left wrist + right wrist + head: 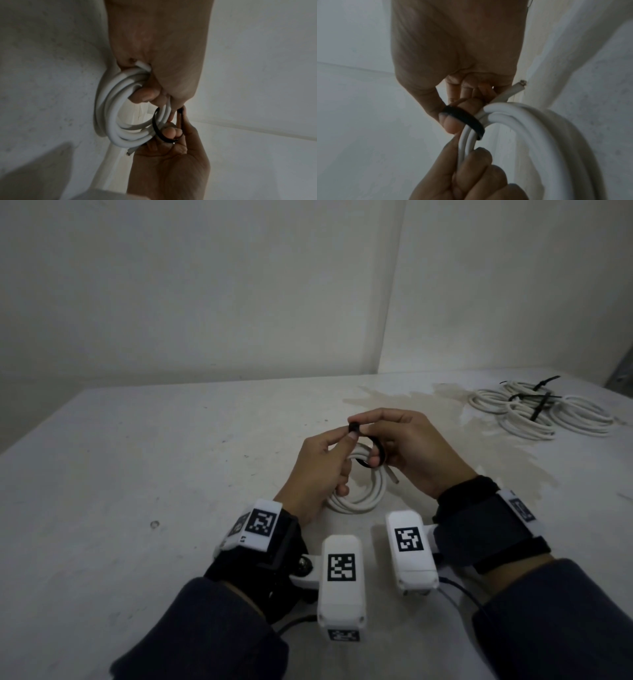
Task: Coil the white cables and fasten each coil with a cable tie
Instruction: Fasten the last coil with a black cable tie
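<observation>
At six o'clock on the pale table [137,474], just ahead of the two wrist units, both hands are up and busy on one white cable coil [363,491]. Left hand [315,470] has its lower fingers curled right through the coil, clamping the bundled turns against the palm, while its thumb and forefinger come up to pinch the head end of the black cable tie [354,429]. From the left wrist camera the coil [116,115] hangs off that fist, and the tie [159,128] shows as a loose black loop around the strands. Right hand [407,446] meets it from three o'clock, thumb and forefinger pinching the tie, other fingers curled near the coil. The right wrist camera gives the close look: the black band [464,119] crosses over the white strands [522,121] beside the right thumb, and the cut cable end [517,88] pokes out past the knuckles. The loop is slack, with a fingertip visible inside it. The coil's lower arc seems to sit at or just above the tabletop; contact is hard to call.

Out at two o'clock, well apart from the hands, a pile of white coils [541,412] lies on the table, black ties [537,405] cinched round them with tails sticking out. A brownish stain [428,402] spreads across the surface between that pile and the hands.
</observation>
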Motion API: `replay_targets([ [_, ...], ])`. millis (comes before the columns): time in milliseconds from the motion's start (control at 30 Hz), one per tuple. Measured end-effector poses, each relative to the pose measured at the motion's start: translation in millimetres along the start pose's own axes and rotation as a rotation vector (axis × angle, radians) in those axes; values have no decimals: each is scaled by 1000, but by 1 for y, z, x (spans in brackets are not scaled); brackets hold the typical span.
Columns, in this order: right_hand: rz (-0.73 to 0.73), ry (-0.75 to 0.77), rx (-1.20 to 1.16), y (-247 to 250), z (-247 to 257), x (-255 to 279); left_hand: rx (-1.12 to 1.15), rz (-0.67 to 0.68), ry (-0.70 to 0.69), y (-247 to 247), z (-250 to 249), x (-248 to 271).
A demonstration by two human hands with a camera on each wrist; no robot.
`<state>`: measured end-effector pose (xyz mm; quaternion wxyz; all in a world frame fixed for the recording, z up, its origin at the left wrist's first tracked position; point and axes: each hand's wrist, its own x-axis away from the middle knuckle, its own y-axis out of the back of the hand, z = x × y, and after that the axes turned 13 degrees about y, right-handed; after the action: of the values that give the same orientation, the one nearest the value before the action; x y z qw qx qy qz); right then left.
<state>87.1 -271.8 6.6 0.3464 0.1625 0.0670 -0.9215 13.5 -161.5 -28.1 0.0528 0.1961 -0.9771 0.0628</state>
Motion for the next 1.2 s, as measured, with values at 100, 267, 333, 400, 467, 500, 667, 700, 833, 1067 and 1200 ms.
replay_targets([
  [100, -10, 14, 29, -1, -1, 0, 0, -1, 1, 0, 1, 0],
  [267, -21, 50, 52, -2, -4, 0, -14, -15, -7, 0, 1, -1],
  [333, -19, 65, 64, -3, -4, 0, -23, -13, -15, 0, 0, 0],
  [400, -24, 75, 71, -3, -5, 0, -29, -11, -19, 0, 0, 0],
  [467, -30, 84, 75, -3, -5, -1, -32, -7, -18, -1, 0, 0],
  [500, -31, 87, 78, -3, -6, -1, -34, -5, -18, -1, 0, 0],
  [667, 14, 57, 48, 0, -6, 0, -39, -9, -16, 1, 0, 1],
  [700, 33, 41, 30, 1, -5, 1, -30, -13, -9, 1, 0, 0],
  [833, 118, 21, 7, 6, -2, 2, 16, -25, 7, 2, 0, -1],
  [1067, 123, 29, -11, 8, -4, 3, 20, -51, 24, 3, 1, -3],
  [1200, 95, 38, -17, 8, -3, 3, 13, -59, 0, 3, 1, -2],
])
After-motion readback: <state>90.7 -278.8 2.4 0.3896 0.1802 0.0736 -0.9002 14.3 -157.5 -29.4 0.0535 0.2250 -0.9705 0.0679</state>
